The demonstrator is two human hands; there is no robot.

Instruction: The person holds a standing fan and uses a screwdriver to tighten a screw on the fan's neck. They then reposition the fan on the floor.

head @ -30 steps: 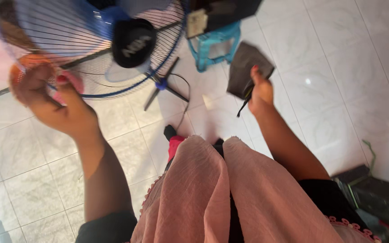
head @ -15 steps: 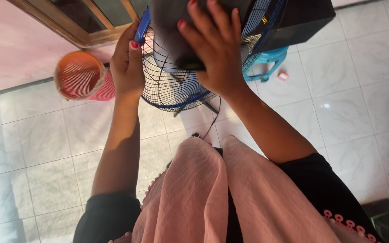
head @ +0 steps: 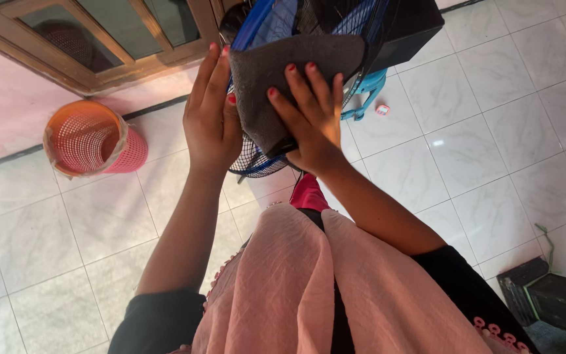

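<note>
Two hands [head: 263, 118] press a fuzzy grey cloth [head: 283, 78] against wire fan grille [head: 257, 157].

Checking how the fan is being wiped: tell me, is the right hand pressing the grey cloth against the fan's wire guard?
Yes, the right hand lies spread on the grey cloth, flat against the fan's wire guard.

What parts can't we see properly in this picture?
- Fan, head view: its top is cut off by the picture's upper edge, and the grey cloth covers part of its grille.
- Right hand: its palm is hidden, pressed against the cloth.
- Left hand: its fingertips partly hide the fan's rim.
</note>
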